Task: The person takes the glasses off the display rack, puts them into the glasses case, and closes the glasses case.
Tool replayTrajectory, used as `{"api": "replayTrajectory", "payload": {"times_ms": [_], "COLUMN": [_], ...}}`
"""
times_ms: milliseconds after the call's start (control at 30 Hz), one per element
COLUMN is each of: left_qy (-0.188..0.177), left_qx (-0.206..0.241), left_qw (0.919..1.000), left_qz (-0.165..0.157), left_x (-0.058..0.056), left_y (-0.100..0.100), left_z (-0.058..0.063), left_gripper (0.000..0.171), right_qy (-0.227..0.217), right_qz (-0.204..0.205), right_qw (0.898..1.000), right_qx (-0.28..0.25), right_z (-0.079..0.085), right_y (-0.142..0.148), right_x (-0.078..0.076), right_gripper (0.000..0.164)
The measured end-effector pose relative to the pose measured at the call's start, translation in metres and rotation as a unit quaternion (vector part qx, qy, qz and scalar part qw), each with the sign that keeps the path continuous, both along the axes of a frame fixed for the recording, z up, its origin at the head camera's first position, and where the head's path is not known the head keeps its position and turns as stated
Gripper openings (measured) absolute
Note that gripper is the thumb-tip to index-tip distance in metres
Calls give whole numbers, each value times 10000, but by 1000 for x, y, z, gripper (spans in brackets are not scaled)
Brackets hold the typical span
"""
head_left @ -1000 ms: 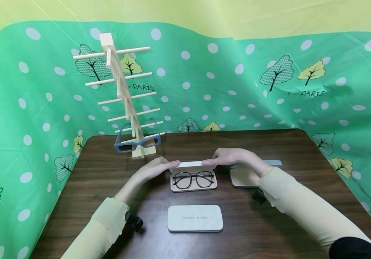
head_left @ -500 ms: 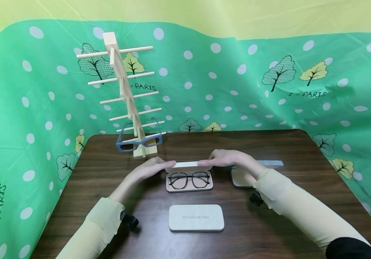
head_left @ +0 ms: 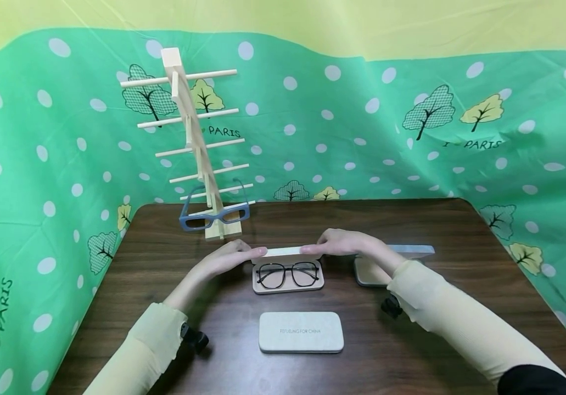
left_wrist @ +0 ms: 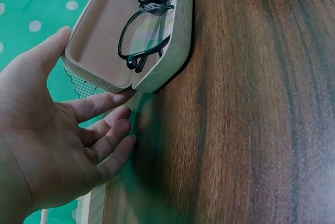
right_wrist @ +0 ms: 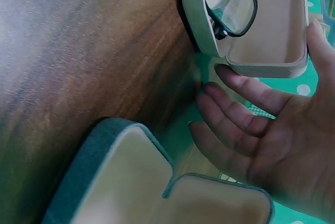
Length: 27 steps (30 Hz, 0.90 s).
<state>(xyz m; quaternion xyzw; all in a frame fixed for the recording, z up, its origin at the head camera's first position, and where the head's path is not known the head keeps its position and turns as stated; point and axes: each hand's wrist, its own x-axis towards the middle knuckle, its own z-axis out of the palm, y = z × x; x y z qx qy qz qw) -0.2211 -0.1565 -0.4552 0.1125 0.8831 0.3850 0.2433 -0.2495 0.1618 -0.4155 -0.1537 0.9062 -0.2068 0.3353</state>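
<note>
An open eyeglass case [head_left: 287,291] with a pale lining stands at mid-table, its lid [left_wrist: 99,33] tilted up. Black-framed eyeglasses [head_left: 289,269] lie folded inside it. At the lid's left end, my left hand [head_left: 228,258] holds it, thumb on the edge and index finger [left_wrist: 97,104] by the hinge. My right hand [head_left: 344,242] holds the other end the same way, thumb on the rim and index finger [right_wrist: 251,85] under the hinge corner. The other fingers of both hands reach loosely behind the case.
A closed pale case [head_left: 301,332] with printed lettering lies nearer me. To the right, partly behind the right forearm, sits another open case [head_left: 370,272], dark green outside. A wooden rack [head_left: 199,142] with pegs stands back left, carrying blue-framed glasses [head_left: 203,220]. Patterned cloth [head_left: 362,126] hangs behind.
Both hands have shifted the open case slightly left relative to the closed case, mostly in the first half second. The head view has turned a little. Both hands keep their hold on the lid.
</note>
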Motion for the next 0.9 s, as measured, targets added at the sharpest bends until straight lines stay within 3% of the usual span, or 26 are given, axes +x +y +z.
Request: {"api": "replayTrajectory", "payload": {"times_ms": [133,233,533,900], "left_qy": [-8,-4,139,313], "left_qx": [-282,-319,-71,92], "left_qw": [9991,9989,9994,9980], "left_qz": [309,343,317,540], "left_x": [3,4,5,14], "left_y": [0,0,-1,2], "left_z": [0,-2,-5,-7], "left_gripper": [73,75,67,60], "right_qy": [74,108,142,61], "right_qz": [-103,-175,-442,-919], "right_qw": [9998,9994,9975,9929], "right_qx": [-159,-268,-528,-749], "right_z": [-3,-5,-6,-12], "right_y": [2,2,-1,-2], "right_x": [3,6,13,23], "right_gripper": [74,69,71,62]}}
